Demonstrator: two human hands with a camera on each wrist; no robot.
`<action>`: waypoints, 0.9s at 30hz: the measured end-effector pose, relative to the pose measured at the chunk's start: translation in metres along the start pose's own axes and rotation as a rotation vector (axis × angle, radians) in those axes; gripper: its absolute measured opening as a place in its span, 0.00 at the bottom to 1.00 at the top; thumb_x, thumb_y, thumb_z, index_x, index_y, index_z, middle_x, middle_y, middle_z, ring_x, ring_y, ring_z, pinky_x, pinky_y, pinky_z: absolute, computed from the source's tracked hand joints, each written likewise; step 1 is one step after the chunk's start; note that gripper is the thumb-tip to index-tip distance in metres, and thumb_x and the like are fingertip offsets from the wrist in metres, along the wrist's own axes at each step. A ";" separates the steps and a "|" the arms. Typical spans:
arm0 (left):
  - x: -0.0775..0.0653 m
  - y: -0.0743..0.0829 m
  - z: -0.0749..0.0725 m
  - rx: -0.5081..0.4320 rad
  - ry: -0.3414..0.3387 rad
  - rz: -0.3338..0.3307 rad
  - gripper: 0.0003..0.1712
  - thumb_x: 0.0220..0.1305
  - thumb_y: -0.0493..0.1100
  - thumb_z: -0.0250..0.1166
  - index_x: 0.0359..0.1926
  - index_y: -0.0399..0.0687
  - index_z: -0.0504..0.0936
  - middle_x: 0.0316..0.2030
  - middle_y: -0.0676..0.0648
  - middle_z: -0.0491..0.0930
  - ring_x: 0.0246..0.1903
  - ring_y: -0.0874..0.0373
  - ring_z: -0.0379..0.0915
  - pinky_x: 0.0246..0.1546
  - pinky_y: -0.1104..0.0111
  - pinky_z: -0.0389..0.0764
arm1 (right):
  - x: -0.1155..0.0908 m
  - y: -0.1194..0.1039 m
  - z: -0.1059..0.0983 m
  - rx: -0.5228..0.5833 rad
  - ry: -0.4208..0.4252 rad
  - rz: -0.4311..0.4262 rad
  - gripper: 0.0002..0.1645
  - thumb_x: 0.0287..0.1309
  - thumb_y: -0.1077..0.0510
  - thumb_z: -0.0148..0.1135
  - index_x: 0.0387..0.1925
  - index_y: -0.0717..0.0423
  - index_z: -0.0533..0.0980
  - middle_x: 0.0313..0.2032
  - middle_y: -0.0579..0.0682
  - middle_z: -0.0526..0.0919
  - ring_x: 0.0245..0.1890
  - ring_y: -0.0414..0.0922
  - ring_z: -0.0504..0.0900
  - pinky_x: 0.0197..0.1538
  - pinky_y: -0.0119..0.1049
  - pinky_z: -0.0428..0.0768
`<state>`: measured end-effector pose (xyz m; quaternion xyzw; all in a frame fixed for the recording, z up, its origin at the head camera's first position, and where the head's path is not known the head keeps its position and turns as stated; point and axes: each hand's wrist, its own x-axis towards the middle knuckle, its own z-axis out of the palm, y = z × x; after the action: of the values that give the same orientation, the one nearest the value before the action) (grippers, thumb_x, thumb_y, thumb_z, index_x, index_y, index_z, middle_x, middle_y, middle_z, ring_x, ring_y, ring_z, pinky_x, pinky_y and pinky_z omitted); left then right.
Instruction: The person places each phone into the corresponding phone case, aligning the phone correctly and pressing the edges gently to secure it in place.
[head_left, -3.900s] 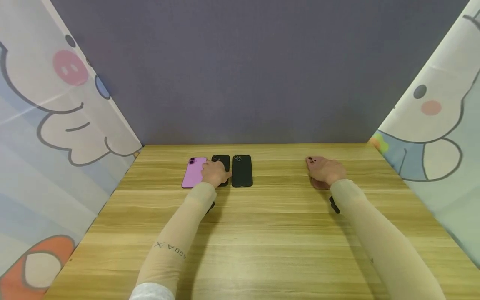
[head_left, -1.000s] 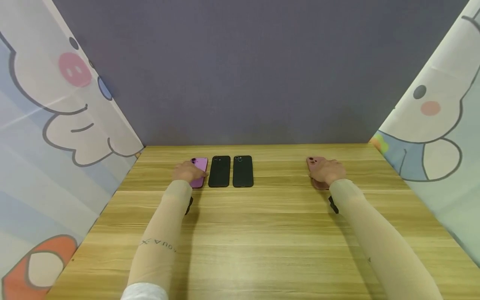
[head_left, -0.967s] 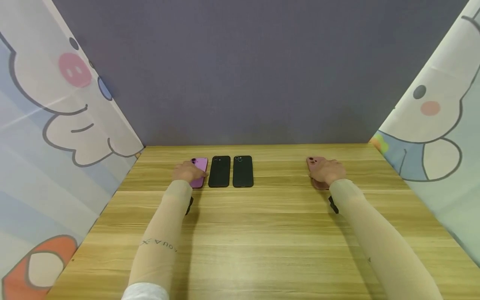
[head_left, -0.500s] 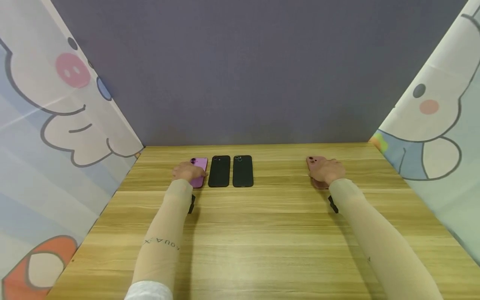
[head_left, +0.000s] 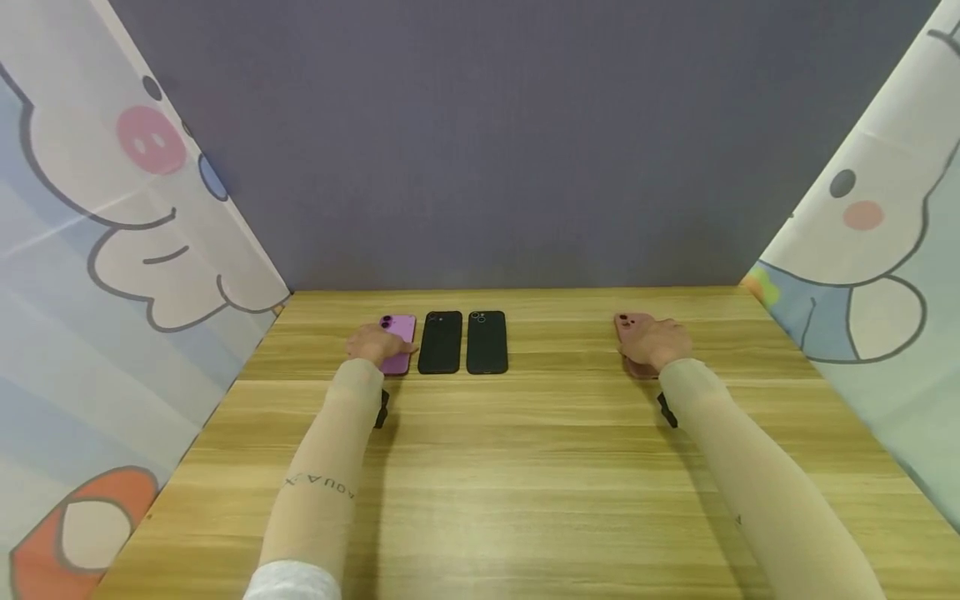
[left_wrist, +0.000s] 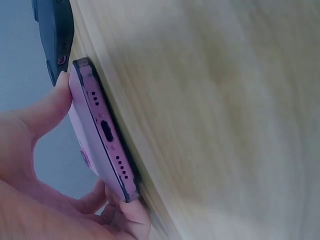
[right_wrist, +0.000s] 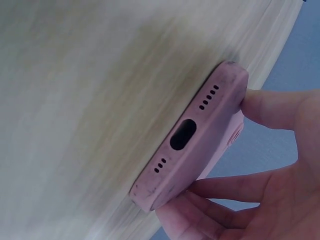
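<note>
Head view: left grip (head_left: pixel 369 342) pinches purple phone (head_left: pixel 401 330), right grip (head_left: pixel 660 342) pink phone (head_left: pixel 631 325) rightward of it; even edge pressure advised.

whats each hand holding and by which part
The left hand holds the purple phone by its two long side edges; the right hand holds the pink phone, also by both long side edges.

Fingers (left_wrist: pixel 135 214) gripping purple phone (left_wrist: pixel 98 134), wooden tabletop (left_wrist: pixel 225 120), seemingly a dark phone (left_wrist: pixel 56 35)

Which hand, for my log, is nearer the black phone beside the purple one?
Left hand, gripping the purple phone just left of the black phone; the right hand is farther right.
</note>
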<state>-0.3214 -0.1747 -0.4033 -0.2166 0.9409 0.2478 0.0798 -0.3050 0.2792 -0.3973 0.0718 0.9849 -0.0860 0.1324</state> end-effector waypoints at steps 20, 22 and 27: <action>0.003 -0.009 -0.018 -0.111 -0.064 0.085 0.39 0.61 0.50 0.73 0.61 0.24 0.72 0.55 0.30 0.76 0.46 0.46 0.72 0.51 0.57 0.78 | 0.002 0.003 0.002 -0.007 0.000 -0.015 0.42 0.70 0.39 0.50 0.62 0.76 0.72 0.60 0.84 0.65 0.56 0.73 0.71 0.53 0.59 0.78; 0.004 -0.010 -0.019 -0.161 -0.083 0.075 0.37 0.63 0.47 0.72 0.62 0.23 0.71 0.56 0.30 0.75 0.47 0.46 0.72 0.53 0.57 0.78 | 0.002 0.003 0.002 -0.010 0.000 -0.014 0.42 0.70 0.39 0.51 0.61 0.76 0.72 0.60 0.84 0.65 0.56 0.72 0.72 0.52 0.58 0.78; 0.010 -0.014 -0.020 -0.315 -0.150 0.033 0.33 0.67 0.37 0.68 0.65 0.21 0.66 0.59 0.30 0.72 0.47 0.49 0.72 0.47 0.62 0.81 | 0.003 0.002 0.001 0.002 -0.002 -0.004 0.43 0.69 0.39 0.52 0.62 0.77 0.71 0.58 0.84 0.65 0.55 0.73 0.71 0.51 0.58 0.78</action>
<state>-0.3254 -0.1992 -0.3947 -0.1917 0.8853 0.4090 0.1109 -0.3071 0.2811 -0.3994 0.0697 0.9848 -0.0874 0.1328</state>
